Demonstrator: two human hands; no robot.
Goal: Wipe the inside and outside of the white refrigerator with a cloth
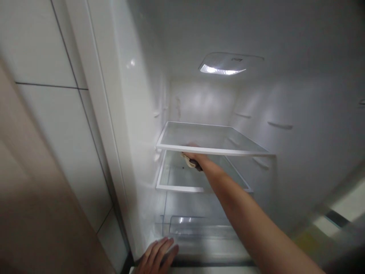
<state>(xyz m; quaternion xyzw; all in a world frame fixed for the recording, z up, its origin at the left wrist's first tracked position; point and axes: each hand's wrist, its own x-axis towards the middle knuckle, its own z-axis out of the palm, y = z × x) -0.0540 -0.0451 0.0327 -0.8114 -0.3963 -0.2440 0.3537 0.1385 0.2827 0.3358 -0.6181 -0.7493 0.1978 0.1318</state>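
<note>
My right hand point(199, 156) reaches deep into a lit fridge, into the gap between the upper glass shelf point(199, 135) and the lower glass shelf point(173, 177). It is closed around a pale cloth point(188, 161) with a darker part beneath the palm. The upper shelf's white front edge covers part of that hand. At the bottom, my left hand point(156, 257) has its fingers stretched out near the fridge's lower left front edge. Nothing shows in it.
Overhead is the fridge lamp point(222, 69). A clear plastic drawer point(186, 224) sits below the shelves. Shelf ribs point(280, 125) stick out from the side wall. White tiles point(57, 125) and a blurred light-brown panel point(25, 190) stand to the left.
</note>
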